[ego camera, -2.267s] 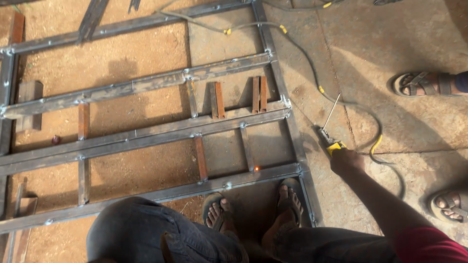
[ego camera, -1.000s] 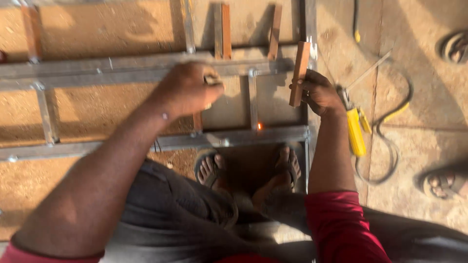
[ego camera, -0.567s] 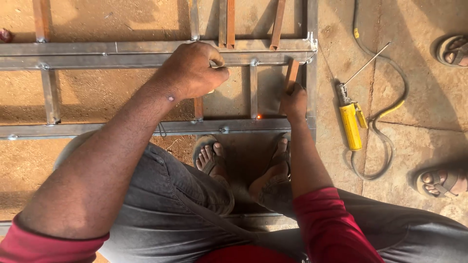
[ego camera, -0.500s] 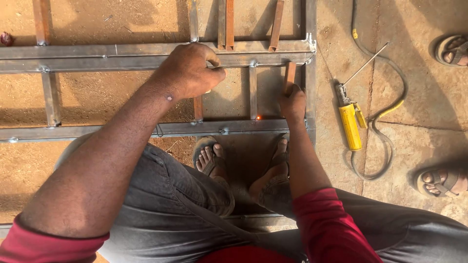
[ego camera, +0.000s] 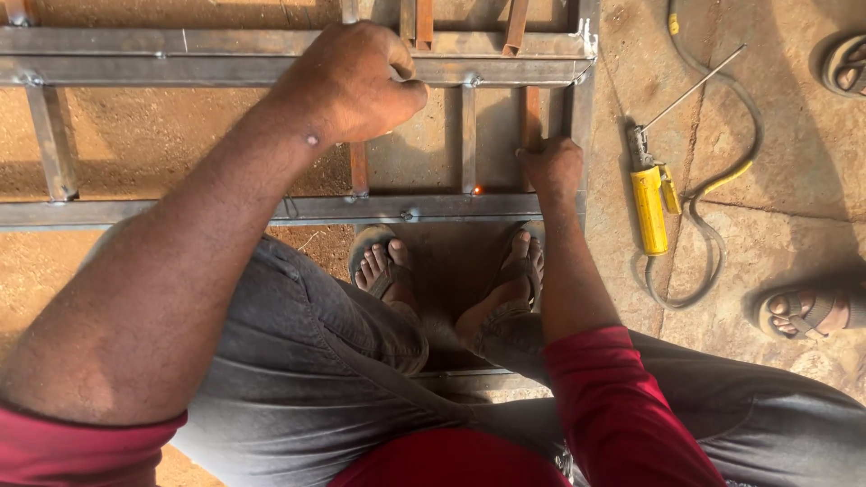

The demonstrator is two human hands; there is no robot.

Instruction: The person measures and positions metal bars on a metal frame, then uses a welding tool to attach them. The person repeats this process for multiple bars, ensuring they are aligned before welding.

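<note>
Steel frame on sandy concrete floor

The one camera is sitting on the person's head and looking straight down from close up, taking in both arms, the knees, the feet, the frame on the ground and the floor beside it.

Open bays of bare earth lie between the bars of the grey welded steel frame, wide at left, narrow by the rusty upright strip. Right of the frame, the yellow-handled electrode holder and its looping cable clutter the concrete floor.
</note>
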